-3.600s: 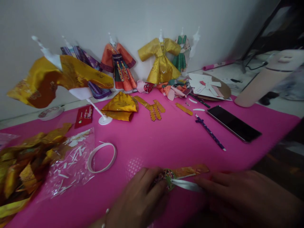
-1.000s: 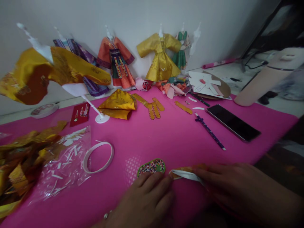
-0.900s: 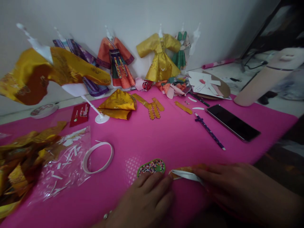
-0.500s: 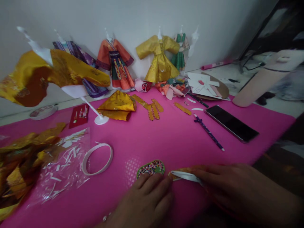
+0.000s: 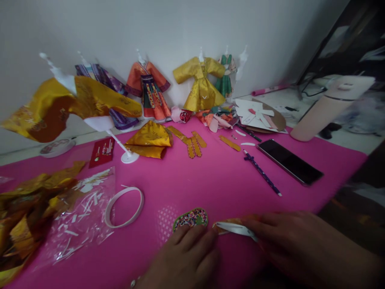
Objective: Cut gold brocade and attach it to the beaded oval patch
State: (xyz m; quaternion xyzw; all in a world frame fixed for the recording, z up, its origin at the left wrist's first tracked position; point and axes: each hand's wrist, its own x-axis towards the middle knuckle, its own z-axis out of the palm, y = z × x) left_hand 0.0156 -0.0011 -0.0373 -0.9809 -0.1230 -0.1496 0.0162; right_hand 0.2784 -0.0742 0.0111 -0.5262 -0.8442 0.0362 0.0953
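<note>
My right hand is closed around a pair of scissors, its pale metal blades pointing left. The blades lie over a gold fabric strip edged with small white beads at its left end. The handles are hidden in my fingers. My left hand has its fingers bent and close together, the index fingertip at the strip's left end; how firmly it grips there is partly hidden. Just beyond those fingers sits a green-rimmed oval dish of mixed beads, partly covered by the fingertips.
A white tape loop and a clear bag of scraps lie left on the pink mat. Right are a patterned pen, a phone and a bottle. Dressed miniature mannequins stand behind gold strips.
The view has tilted slightly, so the table's things sit a little lower in the picture. The scissor blades show more sharply; both hands stay at about the same place beside the dish.
</note>
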